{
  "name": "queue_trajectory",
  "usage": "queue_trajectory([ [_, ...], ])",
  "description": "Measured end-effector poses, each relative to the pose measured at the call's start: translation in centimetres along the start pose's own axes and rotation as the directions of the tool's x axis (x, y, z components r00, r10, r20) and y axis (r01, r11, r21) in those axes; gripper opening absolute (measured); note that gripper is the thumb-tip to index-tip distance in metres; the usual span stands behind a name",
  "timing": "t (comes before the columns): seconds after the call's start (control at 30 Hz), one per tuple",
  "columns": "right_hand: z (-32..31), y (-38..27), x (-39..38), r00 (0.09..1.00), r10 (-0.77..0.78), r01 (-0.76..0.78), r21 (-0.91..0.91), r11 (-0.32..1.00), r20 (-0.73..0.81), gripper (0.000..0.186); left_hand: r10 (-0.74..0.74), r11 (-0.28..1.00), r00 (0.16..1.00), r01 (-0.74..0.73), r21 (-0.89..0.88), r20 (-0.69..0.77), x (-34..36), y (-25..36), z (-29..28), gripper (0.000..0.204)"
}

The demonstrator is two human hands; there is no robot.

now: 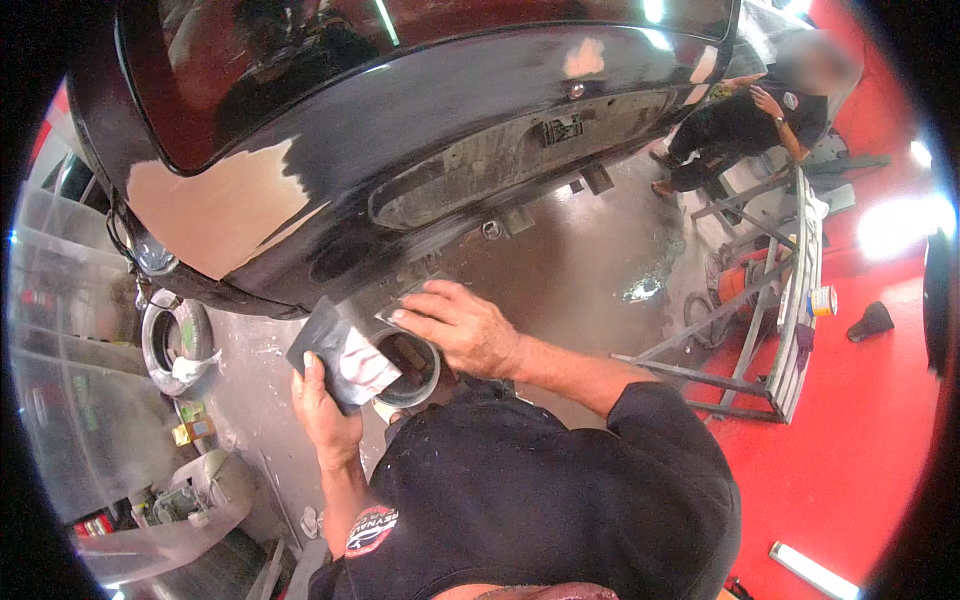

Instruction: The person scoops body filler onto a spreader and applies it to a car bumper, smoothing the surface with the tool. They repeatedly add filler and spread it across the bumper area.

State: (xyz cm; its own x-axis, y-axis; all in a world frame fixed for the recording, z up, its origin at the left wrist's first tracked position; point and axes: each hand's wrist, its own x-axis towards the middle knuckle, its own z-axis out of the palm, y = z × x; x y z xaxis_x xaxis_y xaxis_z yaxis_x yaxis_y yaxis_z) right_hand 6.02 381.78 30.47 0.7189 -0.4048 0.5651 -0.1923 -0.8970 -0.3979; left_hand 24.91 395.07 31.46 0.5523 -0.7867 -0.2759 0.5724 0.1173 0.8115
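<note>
My left hand (330, 425) grips a dark flat mixing board (318, 342) by its near edge, thumb on top. Pale pinkish-white filler (367, 370) is smeared over the board's right part. Close beside the board, my right hand (470, 328) has its fingers closed on a thin, flat spreader (388, 311), mostly hidden by the fingers. Beyond both hands stands the rear of a dark vehicle (340, 120). A large beige filler patch (225, 205) covers its left corner, and a smaller patch (584, 58) lies higher up.
Below my hands stands a round bucket (432, 388). A metal frame stand (790, 300) is at the right, near a person in dark clothes (740, 130). At the left are a tyre (160, 340) and clear plastic sheeting (70, 370). The wall or floor at right is red.
</note>
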Motion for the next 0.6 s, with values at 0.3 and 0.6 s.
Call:
queue_trajectory([
  [0.3, 7.8, -11.4, 2.4, 0.975, 0.094, -0.125, 0.146, 0.981, 0.202, 0.036, 0.055, 0.94, 0.994, -0.085, 0.331, 0.099, 1.6, 2.3, -8.2, 0.025],
  [0.6, 10.3, -20.0, 3.2, 0.988, 0.143, -0.13, 0.175, 0.976, -0.066, 0.059, -0.14, 0.976, 0.969, 0.1, 0.195, 0.201, 3.3, 4.1, -14.2, 0.024],
])
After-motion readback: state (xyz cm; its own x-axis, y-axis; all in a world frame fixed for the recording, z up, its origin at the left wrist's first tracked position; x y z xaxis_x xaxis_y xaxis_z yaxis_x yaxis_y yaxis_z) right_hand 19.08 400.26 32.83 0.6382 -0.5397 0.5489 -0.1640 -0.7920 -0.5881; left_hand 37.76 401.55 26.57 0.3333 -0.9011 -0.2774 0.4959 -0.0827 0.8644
